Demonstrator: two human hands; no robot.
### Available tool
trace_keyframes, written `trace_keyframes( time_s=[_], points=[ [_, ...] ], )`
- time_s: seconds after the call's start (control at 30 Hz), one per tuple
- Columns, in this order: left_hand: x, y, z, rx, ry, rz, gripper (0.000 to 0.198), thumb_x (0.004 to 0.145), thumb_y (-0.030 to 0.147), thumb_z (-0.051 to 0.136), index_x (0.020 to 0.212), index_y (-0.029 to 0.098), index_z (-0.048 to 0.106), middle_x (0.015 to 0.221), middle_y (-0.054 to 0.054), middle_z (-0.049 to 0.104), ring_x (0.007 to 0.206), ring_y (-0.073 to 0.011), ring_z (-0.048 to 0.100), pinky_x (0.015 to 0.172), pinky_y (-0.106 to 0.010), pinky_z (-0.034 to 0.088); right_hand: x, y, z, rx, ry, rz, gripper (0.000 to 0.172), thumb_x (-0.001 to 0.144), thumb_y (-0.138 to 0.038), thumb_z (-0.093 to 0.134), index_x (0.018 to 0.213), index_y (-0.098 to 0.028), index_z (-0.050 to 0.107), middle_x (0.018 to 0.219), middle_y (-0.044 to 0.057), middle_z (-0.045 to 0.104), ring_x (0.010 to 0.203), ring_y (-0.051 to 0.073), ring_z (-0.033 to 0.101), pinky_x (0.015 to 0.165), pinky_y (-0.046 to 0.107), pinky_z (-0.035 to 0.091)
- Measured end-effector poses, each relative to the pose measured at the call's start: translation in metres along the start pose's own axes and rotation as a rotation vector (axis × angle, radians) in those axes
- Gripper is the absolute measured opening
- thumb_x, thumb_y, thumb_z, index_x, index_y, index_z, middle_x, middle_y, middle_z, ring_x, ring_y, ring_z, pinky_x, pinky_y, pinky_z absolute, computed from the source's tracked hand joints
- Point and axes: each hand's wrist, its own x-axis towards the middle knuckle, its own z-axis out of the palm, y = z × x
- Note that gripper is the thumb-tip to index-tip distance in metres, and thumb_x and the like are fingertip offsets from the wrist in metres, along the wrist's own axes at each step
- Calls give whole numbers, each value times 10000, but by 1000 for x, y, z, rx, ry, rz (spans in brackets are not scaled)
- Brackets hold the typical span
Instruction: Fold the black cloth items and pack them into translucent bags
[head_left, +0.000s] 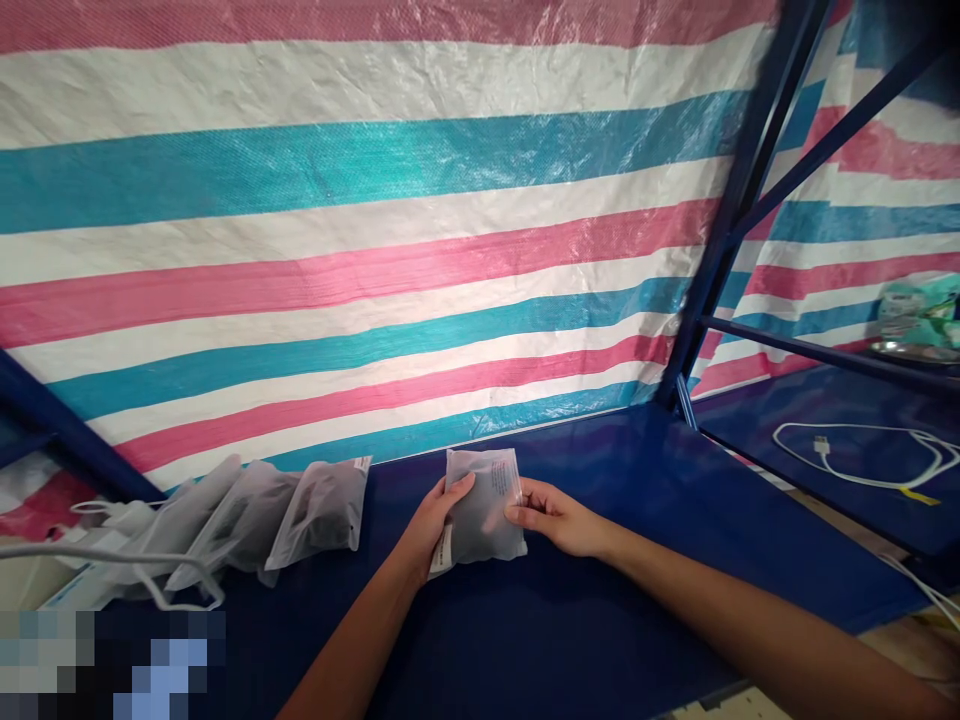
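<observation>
I hold a frosted grey zip pouch (pixel 485 505) with something dark inside, upright on the blue shelf surface (pixel 585 640). My left hand (pixel 433 522) grips its left edge with fingers wrapped over the front. My right hand (pixel 553 515) pinches its right edge between thumb and fingers. To the left, several similar frosted pouches (pixel 255 522) lean in a row against the striped tarp.
A pink, teal and white striped tarp (pixel 360 250) forms the back wall. Blue metal shelf posts (pixel 720 250) stand at the right. A white cable (pixel 862 455) lies on the neighbouring blue shelf, and a green packet (pixel 916 310) rests farther back. White cords (pixel 112 560) lie at the left.
</observation>
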Motion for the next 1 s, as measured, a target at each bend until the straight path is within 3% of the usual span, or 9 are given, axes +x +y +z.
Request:
trace_keyframes(
  time_s=[0.07, 0.17, 0.27, 0.4, 0.5, 0.63, 0.8, 0.9, 1.0],
  points=[
    [1, 0, -1, -21, 3, 38, 617, 832, 481, 895, 1301, 139, 684, 1047, -126, 801, 803, -245, 765, 713, -329, 628, -1, 0, -2, -69, 11, -30, 444, 1032, -632, 623, 1206, -229, 689, 1039, 69, 775, 967, 249, 732, 904, 397, 593],
    [4, 5, -4, -56, -1, 208, 727, 779, 428, 935, 1386, 158, 639, 1258, -151, 772, 1063, -301, 764, 901, -367, 624, -1, 1, -9, -356, 188, -173, 311, 1074, -541, 589, 1154, -262, 702, 1133, 84, 745, 1048, 263, 696, 987, 443, 573],
    [7, 10, -8, -2, 47, 381, 1018, 693, 322, 999, 1566, 252, 480, 1461, -122, 681, 1308, -302, 669, 1080, -375, 554, -1, 0, -19, -629, 373, -355, 195, 1065, -441, 625, 1112, -284, 729, 1339, 117, 657, 1303, 323, 589, 1141, 525, 488],
    [14, 9, -17, 234, 142, 507, 1308, 620, 287, 1031, 1683, 325, 269, 1519, -128, 606, 1340, -303, 645, 1134, -403, 515, -2, -1, -27, -715, 508, -465, 143, 1059, -365, 638, 1137, -311, 745, 1411, 122, 589, 1363, 330, 557, 1139, 538, 506],
    [18, 6, -25, 432, 258, 624, 1294, 645, 341, 1014, 1691, 335, 252, 1529, -130, 561, 1353, -310, 629, 1170, -431, 476, -1, 0, -27, -717, 532, -470, 116, 1045, -342, 664, 1092, -322, 768, 1401, 111, 590, 1366, 326, 572, 1150, 546, 509],
    [19, -1, -31, 681, 333, 644, 1186, 663, 348, 980, 1662, 278, 345, 1493, -151, 557, 1445, -383, 528, 1233, -531, 387, 4, 7, -28, -526, 604, -390, 132, 998, -416, 735, 1052, -295, 735, 1413, 110, 593, 1264, 298, 657, 1085, 520, 583],
    [9, -9, -20, 921, 308, 841, 1285, 752, 347, 915, 1732, 288, 86, 1677, -186, 358, 1576, -410, 346, 1276, -595, 308, 8, 15, -30, -445, 617, -248, 293, 935, -481, 795, 1092, -256, 692, 1078, 74, 762, 975, 245, 737, 973, 463, 624],
    [-1, -8, -9, 1098, 277, 1043, 1070, 811, 393, 897, 1695, 281, 304, 1729, -175, 322, 1619, -444, 250, 1314, -632, 199, 8, 17, -28, -410, 610, -217, 306, 918, -467, 813, 1100, -254, 690, 1043, 61, 786, 945, 247, 757, 921, 435, 626],
    [-9, -5, -1, 1238, 175, 1154, 672, 868, 426, 860, 1489, 304, 634, 1612, -124, 540, 1607, -453, 284, 1336, -653, 37, 5, 16, -22, -444, 579, -232, 283, 919, -430, 824, 1106, -258, 699, 988, 52, 803, 923, 255, 769, 885, 422, 620]
  ],
)
